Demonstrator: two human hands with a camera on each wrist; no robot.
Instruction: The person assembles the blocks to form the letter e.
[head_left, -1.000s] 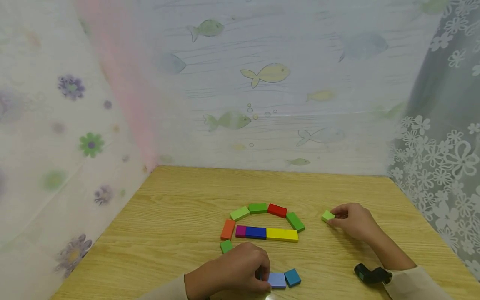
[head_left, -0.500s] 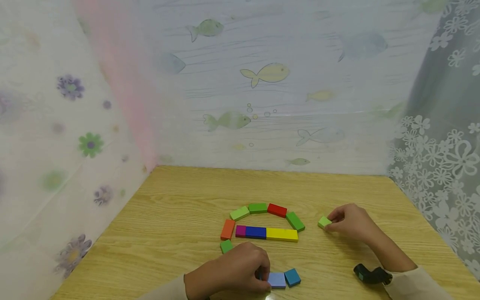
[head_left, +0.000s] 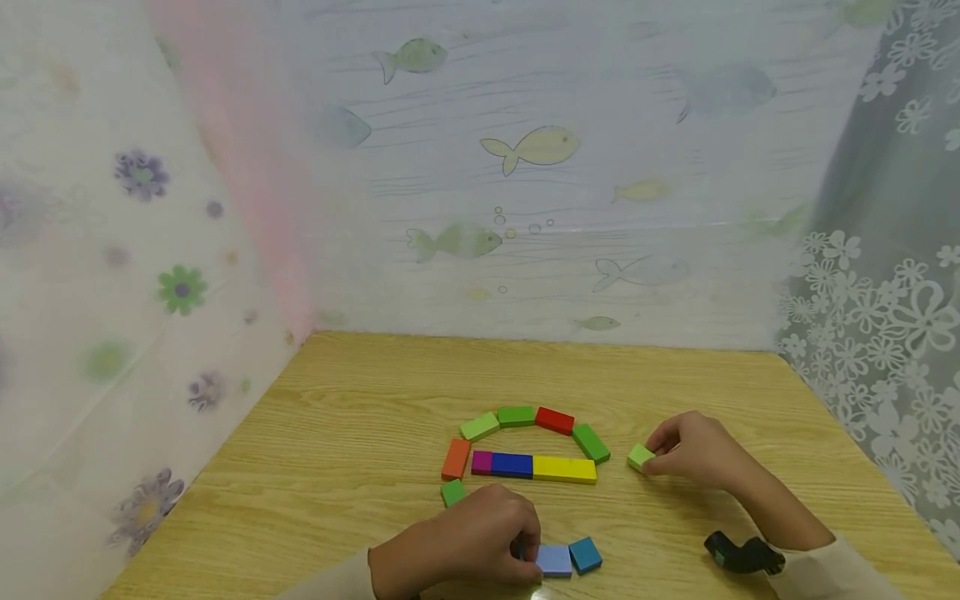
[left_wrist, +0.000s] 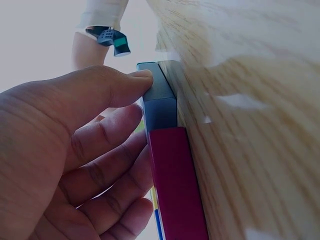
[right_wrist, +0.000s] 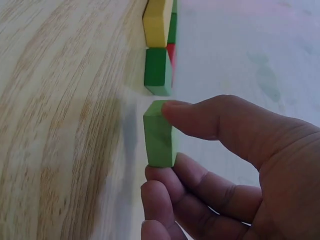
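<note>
My left hand (head_left: pixel 480 537) is at the front of the table, its thumb and fingers pinching a light blue block (head_left: pixel 553 561). In the left wrist view, a magenta block (left_wrist: pixel 176 180) adjoins that one; in the head view my hand hides it. A darker blue block (head_left: pixel 585 555) lies at the light blue block's right end. Over on the right, my right hand (head_left: pixel 697 450) pinches a lime green block (head_left: pixel 641 458) between thumb and fingers. That block is right of the dark green block (head_left: pixel 591 443), with a gap between them.
An arc of blocks curves from a green one (head_left: pixel 453 493) through orange (head_left: pixel 455 460), light green (head_left: pixel 480 427), green (head_left: pixel 516 417) and red (head_left: pixel 554 421). Inside it lies a row of magenta (head_left: pixel 482 463), blue (head_left: pixel 512 465) and yellow (head_left: pixel 564 469) blocks. Printed curtains surround the wooden table (head_left: pixel 360 400).
My right hand has brought the lime green block left and nearer to me, towards the arc's right end. The left hand and the other blocks have stayed in place.
</note>
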